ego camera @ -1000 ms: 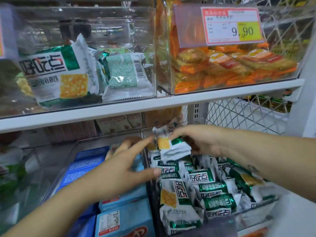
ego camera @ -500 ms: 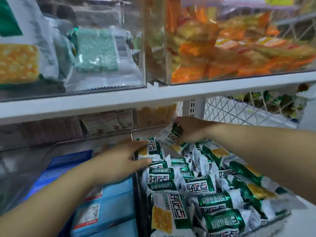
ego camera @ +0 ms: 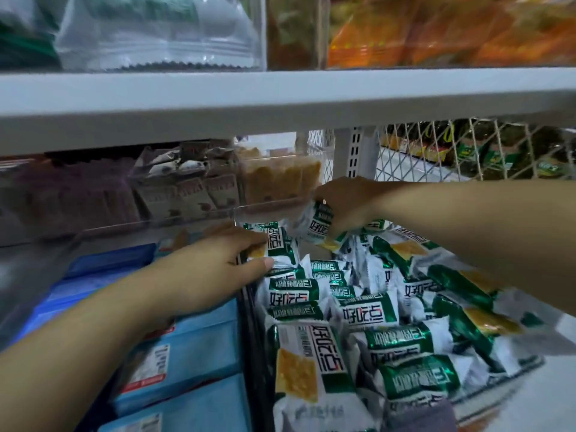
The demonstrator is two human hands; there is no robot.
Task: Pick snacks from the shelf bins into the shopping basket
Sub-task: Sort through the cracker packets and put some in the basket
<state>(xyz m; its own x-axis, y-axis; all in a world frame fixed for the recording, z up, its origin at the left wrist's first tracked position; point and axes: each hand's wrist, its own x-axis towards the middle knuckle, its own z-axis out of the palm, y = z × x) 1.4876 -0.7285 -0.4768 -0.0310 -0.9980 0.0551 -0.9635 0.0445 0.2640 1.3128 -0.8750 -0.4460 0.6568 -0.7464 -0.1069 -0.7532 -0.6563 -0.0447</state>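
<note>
Currently, a green-and-white foil cracker packet (ego camera: 278,244) is pinched by the left hand (ego camera: 199,275) at the back-left corner of the clear plastic bin (ego camera: 268,209), and a second packet (ego camera: 318,226) is gripped by the right hand (ego camera: 346,203); the slick foil may be dropped.

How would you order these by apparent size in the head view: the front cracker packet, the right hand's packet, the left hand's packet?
1. Front cracker packet: largest, though nearest the camera.
2. Upper packet in the right hand and lower packet in the left hand: alike, partly covered, unranked.
</note>
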